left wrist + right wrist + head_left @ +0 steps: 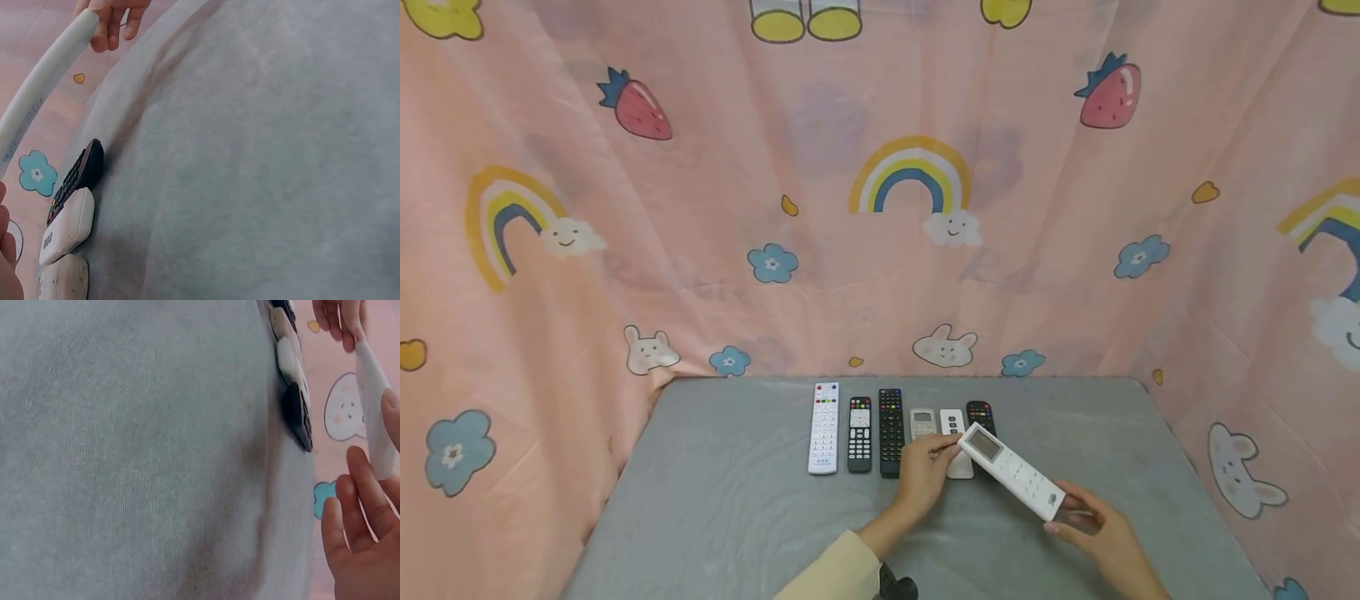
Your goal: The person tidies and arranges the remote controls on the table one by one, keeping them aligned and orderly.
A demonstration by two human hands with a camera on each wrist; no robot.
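Observation:
Both hands hold a white remote control (1013, 472) with a small grey screen, raised over the table and slanting down to the right in the head view. My left hand (923, 475) pinches its screen end. At the other end, my right hand (1101, 537) grips it between thumb and fingers. The right wrist view shows the held remote (373, 406) edge-on, with several right-hand fingers (359, 512) spread beside it. Behind the left hand and the remote lie a white remote (961, 465) and a black remote (981, 415), both partly covered.
The row on the grey table (722, 508) continues leftward with a small pale remote (922, 422), a long black remote (891, 433), a shorter black remote (859, 437) and a long white remote (823, 429). A pink patterned curtain (820, 308) hangs behind and at both sides.

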